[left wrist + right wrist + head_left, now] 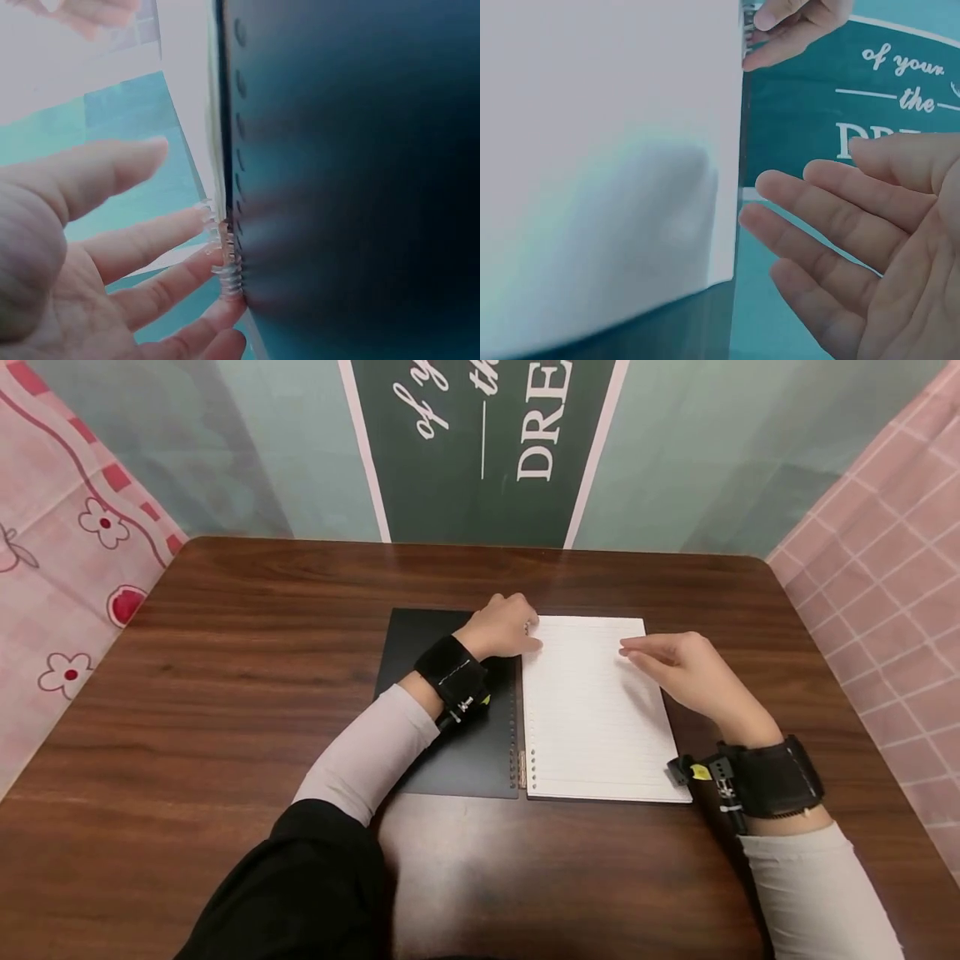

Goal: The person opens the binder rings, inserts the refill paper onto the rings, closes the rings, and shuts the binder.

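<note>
A loose-leaf ring binder lies open on the table, its black cover point(465, 764) on the left and a stack of lined paper point(592, 718) on the right. Punched holes run along the edges by the spine. My left hand point(501, 628) is at the top of the spine. In the left wrist view its fingers touch the clear binder rings point(231, 277), with the thumb held apart. My right hand point(678, 670) hovers over the right side of the paper, fingers extended and holding nothing. Its shadow falls on the page.
The brown wooden table point(187, 718) extends around the binder. A green printed cloth point(480, 502) hangs behind it, with pink patterned cloth point(75, 585) at the left and pink checked cloth point(892, 635) at the right. Both wrists wear black straps with cameras.
</note>
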Tool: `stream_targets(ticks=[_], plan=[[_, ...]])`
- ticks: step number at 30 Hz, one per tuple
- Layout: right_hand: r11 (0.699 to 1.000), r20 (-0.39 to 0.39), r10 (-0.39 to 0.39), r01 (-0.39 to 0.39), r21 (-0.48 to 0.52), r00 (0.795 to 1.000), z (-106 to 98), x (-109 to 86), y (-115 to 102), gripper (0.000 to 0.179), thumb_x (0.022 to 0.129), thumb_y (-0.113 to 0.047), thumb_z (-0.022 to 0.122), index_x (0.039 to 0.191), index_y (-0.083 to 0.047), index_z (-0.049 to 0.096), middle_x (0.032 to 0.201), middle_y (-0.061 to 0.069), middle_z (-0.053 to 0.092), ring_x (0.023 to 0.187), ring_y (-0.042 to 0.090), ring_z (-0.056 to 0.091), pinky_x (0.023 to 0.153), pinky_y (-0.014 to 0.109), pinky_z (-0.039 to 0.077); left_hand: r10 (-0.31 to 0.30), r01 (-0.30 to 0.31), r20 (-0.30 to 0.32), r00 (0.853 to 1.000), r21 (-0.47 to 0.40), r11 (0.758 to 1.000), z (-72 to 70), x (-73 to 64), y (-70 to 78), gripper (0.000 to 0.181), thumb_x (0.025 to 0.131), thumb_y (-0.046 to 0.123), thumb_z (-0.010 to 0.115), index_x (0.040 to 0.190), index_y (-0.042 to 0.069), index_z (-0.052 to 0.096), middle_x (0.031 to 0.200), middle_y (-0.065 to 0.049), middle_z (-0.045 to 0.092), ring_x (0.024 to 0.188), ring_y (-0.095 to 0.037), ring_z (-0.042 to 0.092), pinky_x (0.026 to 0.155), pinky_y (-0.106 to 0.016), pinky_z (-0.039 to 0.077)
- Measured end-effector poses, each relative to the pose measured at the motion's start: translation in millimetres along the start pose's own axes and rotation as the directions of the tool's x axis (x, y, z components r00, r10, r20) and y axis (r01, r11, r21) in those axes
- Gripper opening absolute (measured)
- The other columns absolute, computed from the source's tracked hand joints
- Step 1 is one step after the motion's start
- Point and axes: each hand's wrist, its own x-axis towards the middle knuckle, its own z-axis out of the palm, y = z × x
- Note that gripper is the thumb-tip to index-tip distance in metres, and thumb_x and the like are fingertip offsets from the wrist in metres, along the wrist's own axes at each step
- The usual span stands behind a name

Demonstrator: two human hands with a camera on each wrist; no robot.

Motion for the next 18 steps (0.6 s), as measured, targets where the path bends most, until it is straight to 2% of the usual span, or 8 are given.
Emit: stream_targets(ticks=[3, 5, 6, 8, 11, 13, 14, 18], plan=[[1.0, 0.0, -0.004, 0.004, -0.002, 1.0, -0.2, 8.1, -8.4, 0.033, 0.102, -0.021, 0.055, 0.128, -0.003, 0.066, 0.12, 0.018, 0.07, 0.12, 0.033, 0.061, 0.093, 0.028, 0.047, -0.013, 0.013, 0.023, 1.0, -0.034, 0.999, -0.5, -2.3, 1.3, 0.047, 0.097, 0.032, 0.063, 0.138, 0.011, 0.058, 0.145, -0.008, 0.047, 0.135, -0.033, 0.035, 0.104, -0.049, 0.04], [1.0, -0.005, -0.012, 0.012, -0.01, 1.0, 1.1, 14.9, -13.7, 0.032, 0.102, -0.019, 0.055, 0.127, -0.003, 0.066, 0.116, 0.018, 0.072, 0.114, 0.032, 0.064, 0.089, 0.038, 0.048, -0.017, 0.019, 0.016, 1.0, -0.084, 0.996, -0.4, -3.2, 0.4, 0.048, 0.097, 0.032, 0.062, 0.14, 0.012, 0.056, 0.146, -0.008, 0.046, 0.137, -0.032, 0.034, 0.106, -0.049, 0.039], [1.0, -0.009, -0.01, 0.01, -0.011, 1.0, 2.1, 18.3, -16.2, 0.031, 0.102, -0.017, 0.055, 0.127, -0.003, 0.067, 0.113, 0.018, 0.073, 0.108, 0.031, 0.065, 0.085, 0.04, 0.048, -0.01, 0.009, -0.002, 1.0, -0.114, 0.993, -0.2, -3.3, -0.5, 0.047, 0.098, 0.03, 0.061, 0.14, 0.011, 0.055, 0.146, -0.008, 0.047, 0.138, -0.031, 0.034, 0.108, -0.048, 0.038], [1.0, -0.014, -0.001, 0.001, -0.01, 1.0, 4.0, 25.0, -20.7, 0.03, 0.101, -0.016, 0.055, 0.125, -0.003, 0.067, 0.105, 0.017, 0.074, 0.095, 0.028, 0.064, 0.074, 0.034, 0.046, 0.013, -0.025, -0.062, 0.998, -0.189, 0.982, -0.1, -2.4, -2.8, 0.044, 0.099, 0.027, 0.06, 0.139, 0.009, 0.056, 0.144, -0.009, 0.049, 0.138, -0.029, 0.038, 0.11, -0.045, 0.038], [1.0, -0.015, 0.026, -0.026, -0.003, 1.0, 7.7, 37.3, -27.0, 0.029, 0.101, -0.015, 0.055, 0.124, -0.004, 0.067, 0.095, 0.017, 0.073, 0.078, 0.025, 0.057, 0.062, 0.029, 0.04, 0.012, -0.071, -0.18, 0.984, -0.321, 0.945, -3.2, -0.9, -6.4, 0.037, 0.1, 0.021, 0.057, 0.133, 0.005, 0.061, 0.137, -0.009, 0.058, 0.13, -0.024, 0.049, 0.108, -0.04, 0.042], [0.998, -0.01, 0.054, -0.053, 0.021, 0.999, 10.5, 46.7, -31.5, 0.029, 0.101, -0.016, 0.055, 0.124, -0.003, 0.067, 0.094, 0.019, 0.071, 0.077, 0.024, 0.055, 0.063, 0.028, 0.041, -0.042, -0.057, -0.239, 0.97, -0.392, 0.918, -7.7, -0.6, -8.3, 0.031, 0.1, 0.019, 0.057, 0.126, 0.004, 0.066, 0.129, -0.009, 0.063, 0.116, -0.023, 0.058, 0.1, -0.038, 0.046], [0.997, -0.008, 0.066, -0.066, 0.034, 0.998, 12.3, 52.1, -34.0, 0.029, 0.101, -0.017, 0.055, 0.123, -0.002, 0.067, 0.094, 0.02, 0.069, 0.077, 0.025, 0.055, 0.064, 0.027, 0.042, -0.082, -0.034, -0.248, 0.965, -0.432, 0.901, -10.1, -1.0, -9.3, 0.029, 0.1, 0.018, 0.057, 0.122, 0.004, 0.068, 0.125, -0.009, 0.064, 0.108, -0.023, 0.06, 0.095, -0.037, 0.047], [0.985, -0.006, 0.128, -0.127, 0.116, 0.992, 22.0, 75.5, -45.3, 0.028, 0.101, -0.016, 0.055, 0.119, 0.002, 0.067, 0.094, 0.019, 0.067, 0.081, 0.024, 0.057, 0.066, 0.023, 0.047, -0.214, 0.07, -0.222, 0.951, -0.52, 0.851, -17.0, -2.8, -13.1, 0.025, 0.098, 0.017, 0.055, 0.109, 0.003, 0.072, 0.108, -0.008, 0.068, 0.082, -0.02, 0.059, 0.075, -0.032, 0.045]])
